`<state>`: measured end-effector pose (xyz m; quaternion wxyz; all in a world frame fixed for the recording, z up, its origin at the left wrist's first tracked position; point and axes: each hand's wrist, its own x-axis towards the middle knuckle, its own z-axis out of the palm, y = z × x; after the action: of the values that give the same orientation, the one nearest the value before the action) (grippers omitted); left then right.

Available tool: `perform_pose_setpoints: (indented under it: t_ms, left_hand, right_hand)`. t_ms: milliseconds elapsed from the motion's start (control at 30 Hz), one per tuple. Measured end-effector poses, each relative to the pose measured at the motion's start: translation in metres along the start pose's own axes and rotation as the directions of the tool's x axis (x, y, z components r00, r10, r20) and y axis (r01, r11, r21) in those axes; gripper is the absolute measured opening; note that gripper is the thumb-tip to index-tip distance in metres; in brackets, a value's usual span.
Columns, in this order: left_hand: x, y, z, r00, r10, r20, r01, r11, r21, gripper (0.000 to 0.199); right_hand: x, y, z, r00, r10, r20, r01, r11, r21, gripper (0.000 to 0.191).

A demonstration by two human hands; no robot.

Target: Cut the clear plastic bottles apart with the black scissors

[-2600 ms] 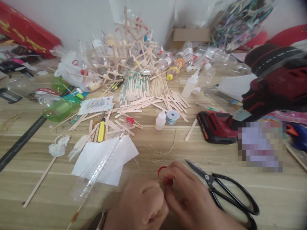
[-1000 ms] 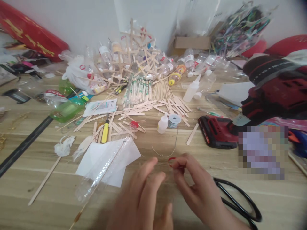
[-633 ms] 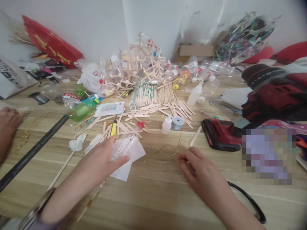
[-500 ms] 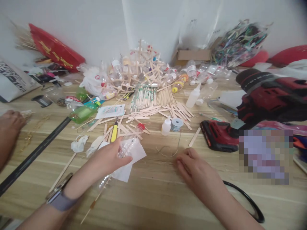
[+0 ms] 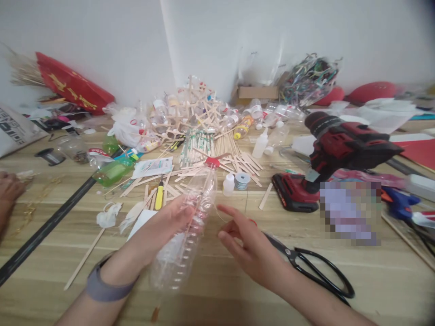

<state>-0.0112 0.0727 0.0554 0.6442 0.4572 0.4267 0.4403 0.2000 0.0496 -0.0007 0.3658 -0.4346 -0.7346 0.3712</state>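
Note:
My left hand (image 5: 176, 222) is wrapped round a clear, ribbed plastic bottle (image 5: 183, 258) with a red cap (image 5: 212, 162). The bottle leans, its cap end pointing away from me. A thin stick with a brown patch (image 5: 155, 313) shows below its bottom end. Just right of the bottle is my right hand (image 5: 246, 242), index finger and thumb apart, seemingly holding nothing. A thin wire (image 5: 222, 216) curves by its fingertips. Black-handled scissors (image 5: 299, 260) lie partly under my right forearm. White paper (image 5: 141, 222) is behind my left wrist.
A red cordless drill (image 5: 335, 149) stands at right. Ahead are a glue bottle (image 5: 229, 184), a wire spool (image 5: 242, 181), a yellow-handled screwdriver (image 5: 159, 195) and heaped wooden sticks (image 5: 231, 140). A black bar (image 5: 50, 228) crosses the left; another person's hand (image 5: 10, 190) is beyond it.
My left hand has lifted the bottle, which now stands out larger in front of me. My right hand has moved left towards it and its fingers have spread. The view has shifted right.

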Motion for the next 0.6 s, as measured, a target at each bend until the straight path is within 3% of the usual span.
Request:
perform_pose_setpoints:
  t_ms: [100, 233, 333, 500, 600]
  left_hand:
    - [0.003, -0.003, 0.004, 0.991, -0.089, 0.103, 0.105, 0.982, -0.155, 0.033]
    - [0.009, -0.008, 0.005, 0.986, -0.111, 0.123, 0.144, 0.943, -0.300, 0.038]
    - [0.015, -0.014, 0.009, 0.982, -0.132, 0.134, 0.171, 0.921, -0.349, 0.050]
    - [0.018, -0.025, 0.014, 0.997, 0.002, -0.071, -0.033, 0.900, -0.435, 0.043]
    - [0.020, -0.033, 0.011, 0.965, 0.118, -0.234, -0.207, 0.890, -0.406, 0.045]
  right_hand:
    - [0.012, -0.002, 0.010, 0.997, 0.044, 0.061, -0.052, 0.989, 0.140, 0.027]
    - [0.024, 0.000, 0.019, 0.998, 0.061, 0.019, -0.063, 0.993, 0.100, 0.042]
    - [0.029, 0.002, 0.023, 0.997, 0.075, 0.022, -0.077, 0.992, 0.104, 0.043]
    - [0.024, 0.000, 0.022, 0.988, 0.138, -0.070, -0.133, 0.988, 0.082, 0.030]
    - [0.007, -0.005, 0.021, 0.978, 0.210, -0.015, -0.208, 0.974, 0.092, 0.037]
